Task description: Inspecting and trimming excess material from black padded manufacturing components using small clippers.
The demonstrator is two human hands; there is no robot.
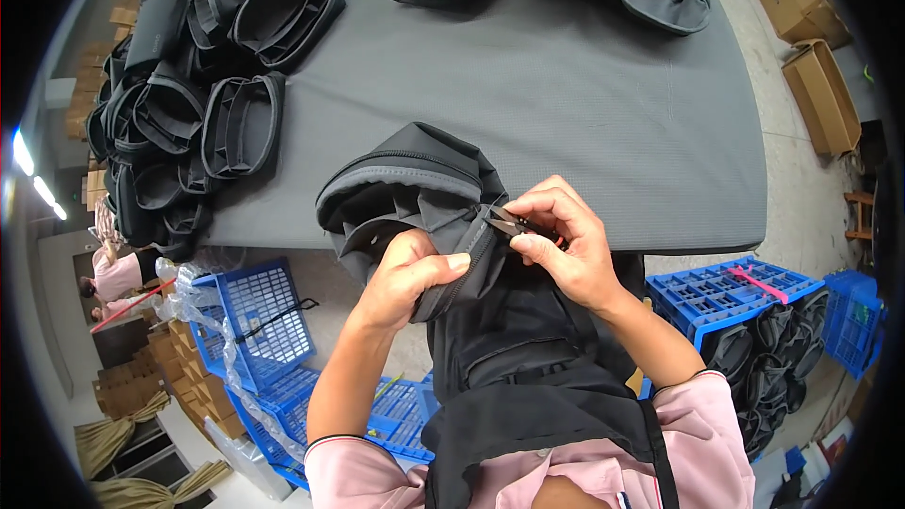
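A black zippered pouch [415,165] is held up at the near edge of the table, its mouth gaping and inner dividers showing. My left hand [405,278] grips the pouch's near rim, with the thumb lying along the zipper edge. In my right hand [566,236] is a small pair of thread snips [514,223] with dark, pointed blades. The blade tips meet the zipper edge at the pouch's right corner. Whether a thread lies between the blades is too small to tell.
Several black pouches [255,123] are heaped on the grey-covered table [566,104] at left, with more at the far edge. Blue plastic crates [269,306] stand below left; a blue crate [731,292] at right sits over more pouches. Cardboard boxes [820,99] lie on the right floor. People are far left.
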